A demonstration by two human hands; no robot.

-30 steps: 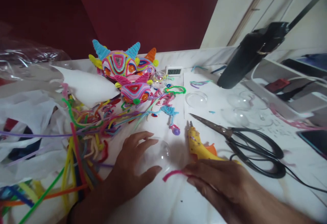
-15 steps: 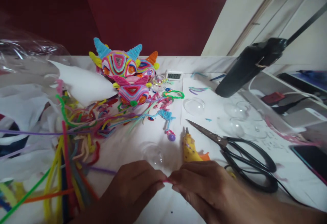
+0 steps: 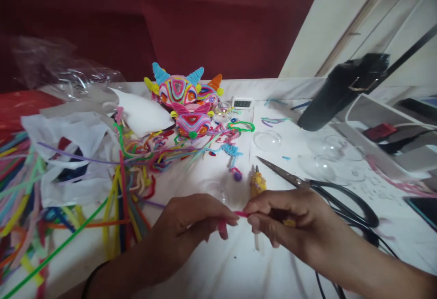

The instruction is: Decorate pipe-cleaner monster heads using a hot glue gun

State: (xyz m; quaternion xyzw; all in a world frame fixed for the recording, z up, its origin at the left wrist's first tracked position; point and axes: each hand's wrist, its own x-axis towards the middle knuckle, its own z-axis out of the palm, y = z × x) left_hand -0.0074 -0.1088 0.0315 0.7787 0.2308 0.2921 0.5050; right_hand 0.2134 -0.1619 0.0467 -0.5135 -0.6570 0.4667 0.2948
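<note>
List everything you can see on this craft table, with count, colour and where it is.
pipe-cleaner figures: three, multicoloured with horns, table's far middle
loose pipe cleaners: a large pile, mixed colours, left half of table
plastic bags: several, clear and white, far left
digital clock: one, white, right of the figures
clear domes: several, transparent, on white paper at right
scissors: one pair, black handles, right of centre
glue gun: one, yellow, behind the right hand
black lamp head: one, upper right
pink pipe cleaner piece: one, pinched between both hands
left hand: grip on the pink piece
right hand: grip on its other end
</note>
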